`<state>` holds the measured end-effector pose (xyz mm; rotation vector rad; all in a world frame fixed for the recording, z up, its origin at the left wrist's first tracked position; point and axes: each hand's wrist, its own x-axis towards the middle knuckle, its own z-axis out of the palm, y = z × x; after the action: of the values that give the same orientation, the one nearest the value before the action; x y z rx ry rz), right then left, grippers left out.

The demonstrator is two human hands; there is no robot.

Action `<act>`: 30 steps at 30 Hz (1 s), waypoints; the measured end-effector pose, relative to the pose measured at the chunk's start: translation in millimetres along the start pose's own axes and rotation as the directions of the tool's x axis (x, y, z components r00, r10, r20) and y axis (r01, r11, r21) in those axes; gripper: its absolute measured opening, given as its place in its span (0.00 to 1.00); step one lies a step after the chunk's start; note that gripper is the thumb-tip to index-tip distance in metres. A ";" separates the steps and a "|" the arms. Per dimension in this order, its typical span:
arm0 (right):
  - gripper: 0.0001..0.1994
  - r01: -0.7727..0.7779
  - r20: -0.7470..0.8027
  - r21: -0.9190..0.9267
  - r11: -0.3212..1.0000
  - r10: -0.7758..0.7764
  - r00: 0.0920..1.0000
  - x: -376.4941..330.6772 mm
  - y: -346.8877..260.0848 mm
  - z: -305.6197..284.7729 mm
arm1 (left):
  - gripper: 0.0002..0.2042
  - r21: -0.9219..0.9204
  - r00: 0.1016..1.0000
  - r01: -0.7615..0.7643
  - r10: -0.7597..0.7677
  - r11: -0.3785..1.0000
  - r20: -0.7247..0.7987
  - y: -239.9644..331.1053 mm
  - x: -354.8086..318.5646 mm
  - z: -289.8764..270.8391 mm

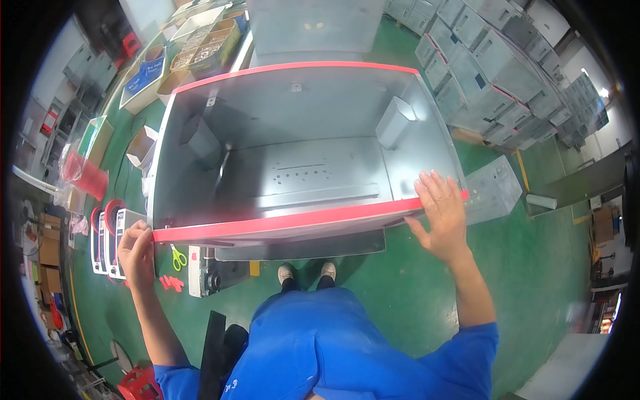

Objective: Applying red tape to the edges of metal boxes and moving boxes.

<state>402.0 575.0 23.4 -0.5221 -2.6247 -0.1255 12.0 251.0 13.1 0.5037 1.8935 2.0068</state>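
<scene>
In front of me stands a large open-topped grey metal cabinet (pixel 320 150) with bent inner brackets and small holes in one panel. Red strip (pixel 307 219) runs along its near rim, and more red lines the far rim. At the near left corner, my left hand (pixel 137 252) is closed in a pinch beside the strip's end; whatever lies between the fingertips is too small to make out. My right hand (pixel 441 217) rests over the near right corner, fingers stretched out on the red strip and thumb lower down against the front side.
Two white machines with red rolls (pixel 119 237) stand at the left, near green scissors (pixel 178 259) and red scraps (pixel 171 283). Bins of small parts (pixel 207 47) lie far left. Stacked metal cabinets (pixel 493 67) rise far right; a clear-looking box (pixel 495 190) sits beside the cabinet.
</scene>
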 end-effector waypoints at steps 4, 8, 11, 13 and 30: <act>0.29 0.043 -0.021 -0.002 0.999 -0.043 0.999 5.1 -6.4 4.6 | 0.05 0.004 1.000 0.010 -0.010 1.000 0.005 2.1 -2.5 0.7; 0.30 0.034 -0.016 0.019 0.999 -0.033 0.999 2.8 -12.3 14.0 | 0.05 -0.002 1.000 0.009 -0.009 1.000 -0.010 3.8 -3.8 4.2; 0.30 0.024 -0.043 0.028 0.999 -0.023 0.999 2.6 -13.6 16.8 | 0.05 0.012 1.000 0.018 -0.018 1.000 -0.007 6.2 -4.0 3.9; 0.30 0.028 -0.059 0.016 0.999 -0.027 0.998 2.7 -14.4 18.6 | 0.05 0.021 0.998 0.041 -0.040 0.999 -0.040 7.2 -4.0 5.7; 0.29 0.061 -0.093 0.049 0.997 -0.057 0.994 19.0 -44.0 19.5 | 0.04 -0.039 0.998 0.013 -0.016 0.999 -0.059 -2.0 -0.8 2.9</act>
<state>361.4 544.2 14.6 -0.4114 -2.5478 -0.0976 14.1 253.3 11.3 0.4237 1.8825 2.0666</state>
